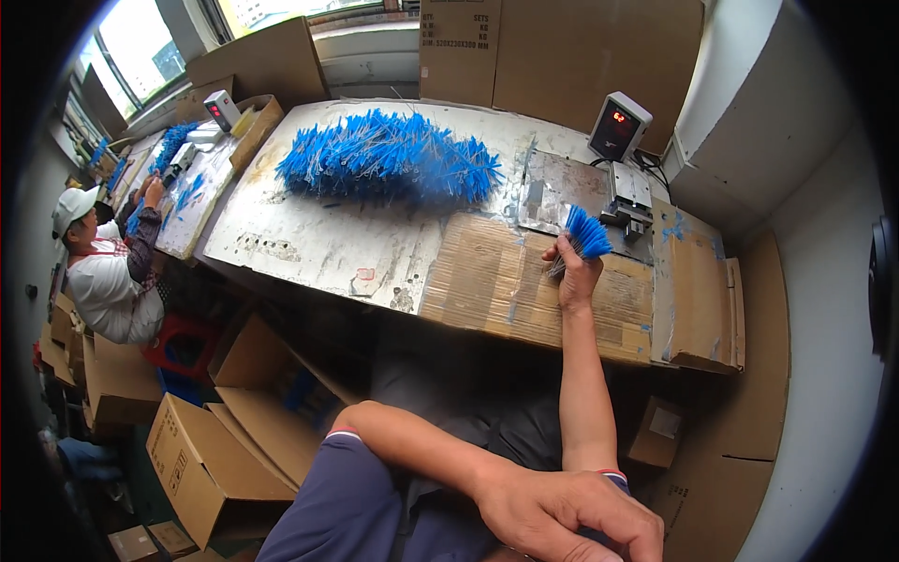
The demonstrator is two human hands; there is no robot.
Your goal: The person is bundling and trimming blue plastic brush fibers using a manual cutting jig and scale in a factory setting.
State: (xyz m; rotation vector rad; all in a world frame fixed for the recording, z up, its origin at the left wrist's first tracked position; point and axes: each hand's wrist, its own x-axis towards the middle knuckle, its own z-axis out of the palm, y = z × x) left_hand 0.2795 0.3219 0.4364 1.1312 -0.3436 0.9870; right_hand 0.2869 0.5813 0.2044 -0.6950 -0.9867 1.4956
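My right hand [578, 273] is closed round a bundle of thin grey wire-like pieces with blue ends [588, 234], above the cardboard-covered part of the table. The blue ends fan out over the top of the fist, and the grey stems stick out below it. My left arm crosses in front of my body. At the lower edge, my left hand [567, 513] hangs with loosely bent fingers, thumb and forefinger apart; its fingertips are partly cut off by the picture's edge. A large heap of the same blue-ended pieces [384, 155] lies at the back of the white table [328, 267].
A metal fixture [629, 201] on a steel plate stands beyond my right hand, with a small display box [619, 126] behind it. Flattened cardboard [506, 281] covers the table's near edge. Open cartons [201, 468] stand lower left. At far left a person [108, 267] works at another table.
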